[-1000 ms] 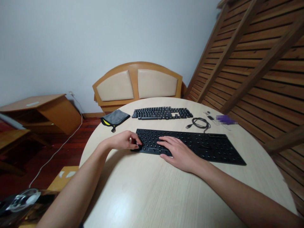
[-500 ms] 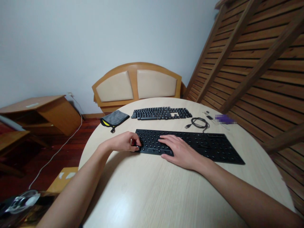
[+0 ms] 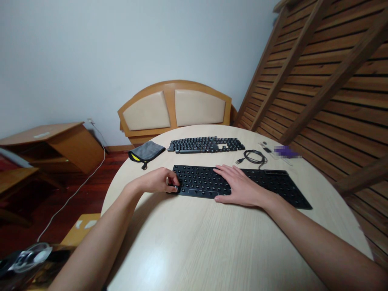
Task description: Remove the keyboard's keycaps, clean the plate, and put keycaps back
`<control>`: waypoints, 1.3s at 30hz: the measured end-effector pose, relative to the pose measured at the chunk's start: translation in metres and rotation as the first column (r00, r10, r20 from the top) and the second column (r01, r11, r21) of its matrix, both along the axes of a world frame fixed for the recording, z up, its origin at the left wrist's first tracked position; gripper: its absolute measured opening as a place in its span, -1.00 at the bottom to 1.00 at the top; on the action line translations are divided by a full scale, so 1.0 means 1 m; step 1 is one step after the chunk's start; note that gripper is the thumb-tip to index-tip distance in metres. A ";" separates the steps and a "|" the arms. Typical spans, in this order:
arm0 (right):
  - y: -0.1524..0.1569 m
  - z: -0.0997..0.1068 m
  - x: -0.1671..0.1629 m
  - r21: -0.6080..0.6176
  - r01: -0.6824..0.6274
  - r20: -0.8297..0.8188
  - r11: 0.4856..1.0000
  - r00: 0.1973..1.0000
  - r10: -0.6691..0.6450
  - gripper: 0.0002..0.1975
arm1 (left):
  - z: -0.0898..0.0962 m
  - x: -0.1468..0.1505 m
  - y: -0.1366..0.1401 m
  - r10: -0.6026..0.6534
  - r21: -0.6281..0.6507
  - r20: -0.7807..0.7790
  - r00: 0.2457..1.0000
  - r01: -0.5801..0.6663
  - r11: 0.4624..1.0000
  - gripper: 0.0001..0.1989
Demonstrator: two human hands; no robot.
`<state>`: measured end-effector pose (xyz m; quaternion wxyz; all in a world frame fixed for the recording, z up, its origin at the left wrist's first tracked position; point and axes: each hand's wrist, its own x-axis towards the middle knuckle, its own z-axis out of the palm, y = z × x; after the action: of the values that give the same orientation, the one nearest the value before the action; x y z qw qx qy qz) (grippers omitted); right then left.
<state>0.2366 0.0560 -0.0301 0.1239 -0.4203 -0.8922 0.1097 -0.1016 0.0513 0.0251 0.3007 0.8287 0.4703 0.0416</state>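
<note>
A black keyboard base without its keycaps lies across the table, small switch posts showing in rows. At its lower left corner my left hand is closed, thumb and fingertips pinched together; a tiny shiny spot shows at the tips, but what they hold is too small to name. My right hand lies open, fingers stretched over the middle of the keyboard base and thumb by its front edge. Behind the base, loose black keycaps are laid out in keyboard order, with a gap among them.
A coiled black USB cable lies behind the base. Left of the keycaps is a folded grey cloth with yellow inside. A blurred purple item and small pieces are at the table's right. A wooden headboard stands beyond the table.
My right hand has slid to the right along the keyboard base, uncovering more of its middle. My left hand stays pinched at the corner, nearly unmoved.
</note>
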 end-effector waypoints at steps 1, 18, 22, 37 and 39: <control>0.000 0.000 0.000 0.001 -0.001 0.001 1.000 1.000 0.001 0.03 | 0.000 0.000 0.000 -0.004 0.001 -0.007 1.000 0.004 1.000 -0.75; 0.000 -0.001 0.000 0.027 -0.006 -0.010 1.000 1.000 0.006 -0.01 | 0.003 -0.001 0.002 -0.041 0.047 -0.027 0.999 0.042 0.998 -0.78; 0.001 -0.003 0.001 0.036 -0.009 -0.012 0.999 1.000 0.009 0.00 | 0.000 -0.002 0.005 -0.020 0.010 0.022 1.000 0.019 1.000 -0.76; 0.000 0.000 -0.001 0.027 -0.011 -0.030 1.000 0.999 0.011 -0.01 | 0.001 0.000 0.006 -0.082 0.064 -0.011 0.997 0.082 0.995 -0.81; 0.000 0.000 -0.001 0.024 -0.007 -0.021 1.000 1.000 0.007 0.00 | 0.000 0.001 0.007 -0.111 0.091 -0.030 0.993 0.113 0.989 -0.84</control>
<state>0.2352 0.0562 -0.0300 0.1378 -0.4146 -0.8935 0.1038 -0.1002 0.0584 0.0249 0.2580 0.8673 0.4242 0.0363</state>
